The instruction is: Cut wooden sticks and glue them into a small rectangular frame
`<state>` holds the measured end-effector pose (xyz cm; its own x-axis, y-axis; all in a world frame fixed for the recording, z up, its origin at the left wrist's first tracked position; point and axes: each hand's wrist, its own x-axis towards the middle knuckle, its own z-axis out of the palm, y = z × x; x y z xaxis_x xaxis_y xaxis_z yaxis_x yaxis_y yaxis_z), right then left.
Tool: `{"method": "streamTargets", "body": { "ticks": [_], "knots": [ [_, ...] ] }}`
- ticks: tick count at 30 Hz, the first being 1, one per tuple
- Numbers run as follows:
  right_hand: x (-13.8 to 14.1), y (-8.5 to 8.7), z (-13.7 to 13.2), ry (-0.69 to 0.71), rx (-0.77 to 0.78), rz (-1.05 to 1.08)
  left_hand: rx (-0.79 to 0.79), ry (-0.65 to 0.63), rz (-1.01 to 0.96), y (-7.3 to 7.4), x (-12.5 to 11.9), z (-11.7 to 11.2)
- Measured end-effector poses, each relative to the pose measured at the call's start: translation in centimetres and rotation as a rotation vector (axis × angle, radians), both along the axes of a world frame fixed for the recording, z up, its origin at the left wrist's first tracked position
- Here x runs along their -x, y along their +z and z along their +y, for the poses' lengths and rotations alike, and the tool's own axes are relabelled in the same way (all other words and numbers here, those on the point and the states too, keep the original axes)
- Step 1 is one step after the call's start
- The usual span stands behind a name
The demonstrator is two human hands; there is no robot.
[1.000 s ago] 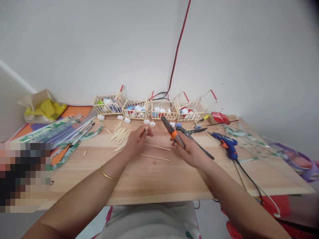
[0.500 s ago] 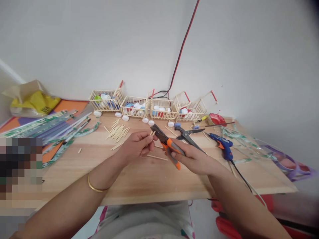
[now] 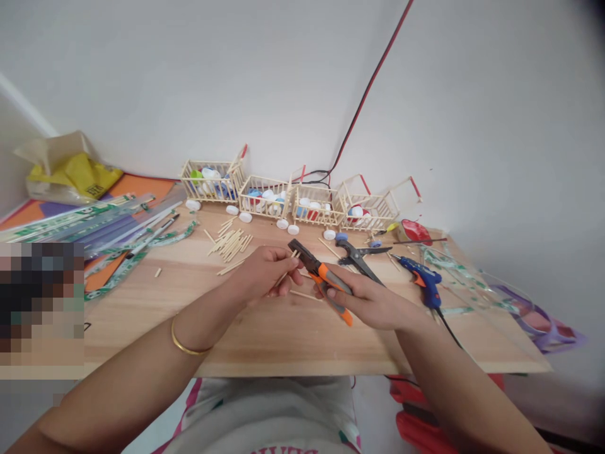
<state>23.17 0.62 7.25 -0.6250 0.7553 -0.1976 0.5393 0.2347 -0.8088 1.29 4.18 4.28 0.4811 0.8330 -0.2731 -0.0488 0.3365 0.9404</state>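
Thin wooden sticks [image 3: 295, 255] are pinched in the fingers of my left hand [image 3: 268, 271], their tips pointing up at the jaws of the pliers. My right hand [image 3: 371, 300] is wrapped round the orange and grey handles of the pliers [image 3: 325, 275], which are spread a little apart. The dark jaws lie right beside my left fingertips; whether they touch the sticks I cannot tell. Left of the hands, a pile of short cut sticks [image 3: 231, 243] lies on the wooden table [image 3: 265, 350]. Black-bladed scissors [image 3: 355, 255] rest behind my right hand.
Several small stick-built carts [image 3: 316, 207] with bottle-cap wheels line the wall, loaded with coloured caps. To the right lie a blue glue gun [image 3: 428, 281] with its cord and a red packet [image 3: 414, 231]. Plastic sleeves [image 3: 106, 221] and a yellow bag [image 3: 78, 176] occupy the left.
The camera view has shifted slightly, so the table items appear moved to the right. The pliers' handles look a bit wider apart; both hands keep their hold.
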Motion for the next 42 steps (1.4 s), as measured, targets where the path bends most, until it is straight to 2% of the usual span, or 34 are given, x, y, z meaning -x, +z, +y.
{"method": "streamTargets", "body": {
  "ticks": [10,14,21,27,36,42],
  "knots": [
    [0.8,-0.1,-0.2,-0.059,0.046,-0.006,0.048,0.019,0.054,0.3,-0.1,-0.1],
    [1.1,-0.3,-0.4,-0.09,-0.005,-0.043,0.039,0.032,0.092,0.5,-0.2,-0.1],
    [0.9,-0.3,-0.4,-0.025,0.0,-0.001,-0.029,0.015,0.22,1.1,-0.3,-0.3],
    [1.0,-0.7,-0.5,-0.048,0.008,0.001,-0.06,-0.005,0.333,1.2,-0.3,-0.4],
    [1.2,-0.5,-0.4,-0.018,-0.011,-0.026,-0.025,0.017,0.271,1.5,-0.2,-0.4],
    [1.5,-0.2,-0.5,-0.019,-0.047,-0.051,-0.016,0.007,0.174,0.6,0.0,-0.1]
  ]
}}
